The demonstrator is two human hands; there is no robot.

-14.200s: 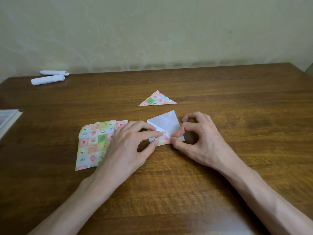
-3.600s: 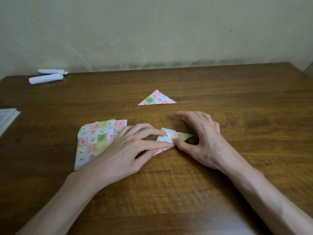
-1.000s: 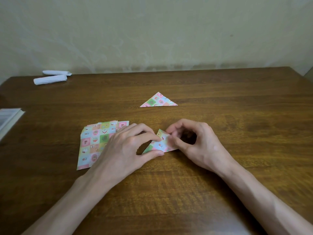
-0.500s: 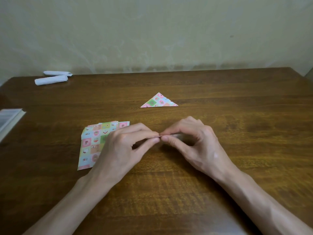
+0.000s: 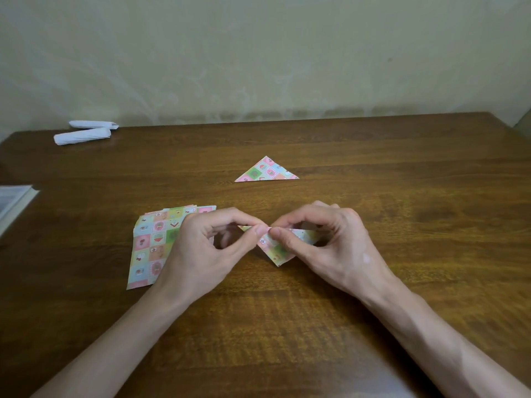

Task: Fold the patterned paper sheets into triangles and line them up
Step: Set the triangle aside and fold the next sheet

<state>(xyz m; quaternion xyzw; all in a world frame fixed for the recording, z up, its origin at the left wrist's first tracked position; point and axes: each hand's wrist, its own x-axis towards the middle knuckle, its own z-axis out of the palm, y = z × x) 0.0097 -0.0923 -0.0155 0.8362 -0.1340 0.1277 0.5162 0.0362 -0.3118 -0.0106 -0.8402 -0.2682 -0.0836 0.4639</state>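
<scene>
Triangle of pastel-checked folded paper (image 5: 277,249), long edge crosswise, pinched by left hand (image 5: 201,251) and right hand (image 5: 330,245), nearside of finished patterned triangle (image 5: 265,172).

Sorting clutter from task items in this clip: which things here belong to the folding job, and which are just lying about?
In the job:
stack of sheets
far triangle, already folded
held triangle, pinched by the left hand and right hand

Lying about:
white rolls, far left
papers, at the left edge
</scene>
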